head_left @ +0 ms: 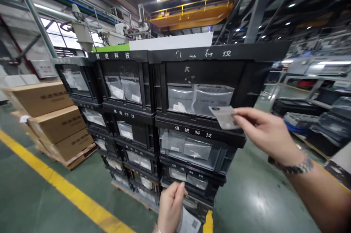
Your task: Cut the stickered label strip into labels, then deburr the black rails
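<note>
A small piece of translucent plastic [225, 118], possibly a little bag, is pinched between the thumb and fingers of my right hand [264, 134]. It hangs in front of the upper right black crate [246, 74], near the lower edge of that crate's window. My left hand [172, 205] is closed, low in front of the stack. A white paper label [190, 222] with a printed square code emerges from under its fingers. Clear plastic bags [214, 98] with white slips show through the crate window. White characters mark the crate rims.
Black crates stand stacked in several columns on a low pallet. Cardboard boxes [46, 101] sit on a wooden pallet [79, 158] to the left, beside a yellow floor line [55, 180]. A metal rack [309, 83] with dark trays stands on the right.
</note>
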